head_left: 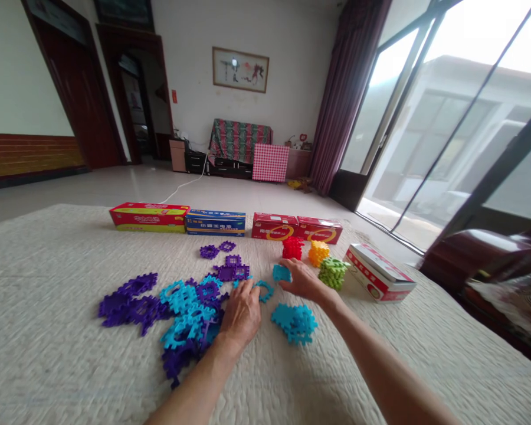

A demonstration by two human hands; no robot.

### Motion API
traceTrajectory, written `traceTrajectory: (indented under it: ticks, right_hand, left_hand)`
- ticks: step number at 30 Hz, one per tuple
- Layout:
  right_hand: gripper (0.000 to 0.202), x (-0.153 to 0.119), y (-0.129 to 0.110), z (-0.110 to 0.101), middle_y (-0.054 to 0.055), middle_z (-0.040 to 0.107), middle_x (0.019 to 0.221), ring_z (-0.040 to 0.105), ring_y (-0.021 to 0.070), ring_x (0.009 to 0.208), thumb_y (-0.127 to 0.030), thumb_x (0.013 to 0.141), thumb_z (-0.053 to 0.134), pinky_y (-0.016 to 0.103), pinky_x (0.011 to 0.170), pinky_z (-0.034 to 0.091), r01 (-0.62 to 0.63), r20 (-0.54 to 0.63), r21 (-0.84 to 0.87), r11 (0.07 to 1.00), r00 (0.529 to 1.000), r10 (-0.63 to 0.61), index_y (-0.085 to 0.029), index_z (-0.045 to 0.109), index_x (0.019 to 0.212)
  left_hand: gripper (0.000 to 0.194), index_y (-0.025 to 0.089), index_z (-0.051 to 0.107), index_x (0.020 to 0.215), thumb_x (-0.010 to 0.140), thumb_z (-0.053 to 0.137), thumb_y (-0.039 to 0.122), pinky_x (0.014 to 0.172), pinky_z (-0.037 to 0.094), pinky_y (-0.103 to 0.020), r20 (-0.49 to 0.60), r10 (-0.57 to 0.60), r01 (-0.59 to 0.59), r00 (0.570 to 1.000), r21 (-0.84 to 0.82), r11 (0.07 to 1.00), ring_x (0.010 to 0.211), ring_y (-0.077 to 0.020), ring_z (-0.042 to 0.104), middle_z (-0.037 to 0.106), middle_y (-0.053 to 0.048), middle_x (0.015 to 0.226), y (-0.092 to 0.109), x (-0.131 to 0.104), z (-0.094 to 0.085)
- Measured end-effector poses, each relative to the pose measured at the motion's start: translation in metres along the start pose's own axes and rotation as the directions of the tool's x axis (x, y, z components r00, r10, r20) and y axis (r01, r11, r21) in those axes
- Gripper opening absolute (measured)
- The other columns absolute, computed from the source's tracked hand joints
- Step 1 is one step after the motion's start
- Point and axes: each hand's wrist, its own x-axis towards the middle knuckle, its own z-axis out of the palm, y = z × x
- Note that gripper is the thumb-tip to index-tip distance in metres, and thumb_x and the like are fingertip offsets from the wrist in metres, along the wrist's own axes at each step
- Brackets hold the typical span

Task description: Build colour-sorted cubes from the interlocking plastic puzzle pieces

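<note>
My right hand (298, 280) grips a light-blue interlocking tile (281, 273) between thumb and fingers. My left hand (242, 310) is bent down with its fingers together on another light-blue tile (236, 283), mostly hidden under the fingertips. Between the hands lies a light-blue frame-shaped tile (265, 291). Left of my left hand is a loose pile of light-blue tiles (179, 301) mixed with purple tiles (124, 301). Several joined or overlapping light-blue tiles (294, 322) lie below my right hand. Beyond it stand a red cube (292, 248), a yellow cube (319, 253) and a green cube (333, 273).
A red-and-yellow-green box (149, 218), a blue box (216, 223) and two red boxes (275, 226) line the far edge of the quilted cover (62, 254). A white-and-red box (379, 273) sits at the right. More purple tiles (230, 272) lie ahead of my left hand.
</note>
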Motion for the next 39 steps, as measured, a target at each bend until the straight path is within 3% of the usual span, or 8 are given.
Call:
traceTrajectory:
  ticks: [5, 13, 17, 20, 23, 30, 36, 39]
  right_hand:
    - [0.037, 0.023, -0.011, 0.013, 0.013, 0.062, 0.105, 0.059, 0.0218, 0.095, -0.017, 0.074, 0.063, 0.031, 0.083, 0.044, 0.022, 0.021, -0.059, 0.998, 1.000, -0.020, -0.014, 0.055, 0.110]
    - [0.032, 0.032, -0.008, 0.023, 0.014, 0.058, 0.109, 0.057, 0.0221, 0.100, -0.014, 0.078, 0.056, 0.030, 0.085, 0.042, 0.056, 0.046, -0.074, 0.996, 0.998, -0.052, -0.012, 0.053, 0.110]
    - [0.036, 0.031, -0.011, 0.020, 0.015, 0.058, 0.112, 0.056, 0.0222, 0.103, -0.011, 0.076, 0.054, 0.032, 0.088, 0.043, 0.065, 0.061, -0.050, 0.997, 0.996, -0.062, -0.012, 0.053, 0.112]
    - [0.046, 0.024, -0.014, 0.012, 0.015, 0.054, 0.121, 0.053, 0.0227, 0.111, -0.008, 0.072, 0.053, 0.034, 0.093, 0.043, 0.088, -0.002, -0.019, 0.996, 0.996, -0.088, -0.013, 0.052, 0.118]
    - [0.047, 0.012, -0.021, 0.002, 0.012, 0.058, 0.118, 0.056, 0.0210, 0.108, -0.006, 0.072, 0.050, 0.035, 0.093, 0.045, 0.112, -0.029, 0.068, 0.991, 0.993, -0.110, -0.015, 0.054, 0.118]
    - [0.057, 0.001, -0.042, 0.001, 0.008, 0.062, 0.120, 0.056, 0.0196, 0.113, -0.002, 0.065, 0.051, 0.032, 0.096, 0.044, 0.291, 0.116, 0.270, 0.918, 0.937, -0.331, -0.020, 0.056, 0.119]
    - [0.047, 0.004, -0.040, 0.009, 0.010, 0.064, 0.115, 0.058, 0.0220, 0.109, -0.007, 0.068, 0.057, 0.033, 0.094, 0.045, 0.295, 0.213, 0.243, 0.924, 0.913, -0.348, -0.017, 0.060, 0.113]
    - [0.042, 0.003, -0.033, 0.005, 0.010, 0.065, 0.109, 0.060, 0.0226, 0.103, -0.011, 0.069, 0.060, 0.034, 0.090, 0.047, 0.261, 0.219, 0.223, 0.939, 0.925, -0.310, -0.018, 0.062, 0.111]
  left_hand:
    - [0.039, 0.015, 0.064, 0.108, 0.087, 0.032, 0.010, 0.099, 0.043, -0.036, 0.007, -0.014, 0.014, 1.000, 0.010, 1.000, 0.120, -0.0244, 0.051, 0.056, -0.013, 0.128, 0.000, 0.000, 0.000]
    - [0.039, 0.015, 0.065, 0.105, 0.087, 0.031, 0.010, 0.098, 0.043, -0.037, 0.021, -0.021, 0.022, 1.000, -0.026, 0.999, 0.118, -0.0254, 0.053, 0.056, -0.015, 0.127, 0.002, 0.000, -0.002]
    - [0.038, 0.014, 0.065, 0.105, 0.087, 0.032, 0.009, 0.100, 0.042, -0.037, 0.028, -0.021, 0.022, 0.999, -0.034, 0.999, 0.119, -0.0253, 0.052, 0.056, -0.015, 0.128, 0.003, 0.000, -0.004]
    - [0.038, 0.015, 0.065, 0.104, 0.087, 0.032, 0.009, 0.101, 0.042, -0.037, 0.024, -0.017, 0.018, 1.000, -0.046, 0.999, 0.116, -0.0249, 0.053, 0.056, -0.014, 0.126, 0.003, 0.000, -0.003]
    - [0.042, 0.018, 0.060, 0.115, 0.084, 0.034, 0.007, 0.102, 0.042, -0.036, -0.009, -0.017, 0.016, 1.000, -0.095, 0.995, 0.119, -0.0234, 0.051, 0.055, -0.011, 0.128, 0.000, 0.000, 0.001]
    - [0.062, 0.017, 0.037, 0.138, 0.080, 0.030, -0.002, 0.104, 0.042, -0.034, -0.096, -0.062, 0.036, 0.993, -0.250, 0.968, 0.125, -0.0191, 0.048, 0.051, -0.013, 0.134, -0.004, 0.003, 0.010]
    - [0.059, 0.013, 0.037, 0.138, 0.082, 0.028, -0.002, 0.102, 0.044, -0.034, -0.118, -0.071, 0.037, 0.990, -0.266, 0.963, 0.124, -0.0201, 0.050, 0.051, -0.015, 0.134, -0.006, 0.005, 0.016]
    - [0.061, 0.013, 0.036, 0.140, 0.081, 0.029, -0.002, 0.102, 0.045, -0.035, -0.137, -0.075, 0.037, 0.988, -0.258, 0.966, 0.125, -0.0207, 0.049, 0.051, -0.015, 0.135, -0.007, 0.005, 0.018]
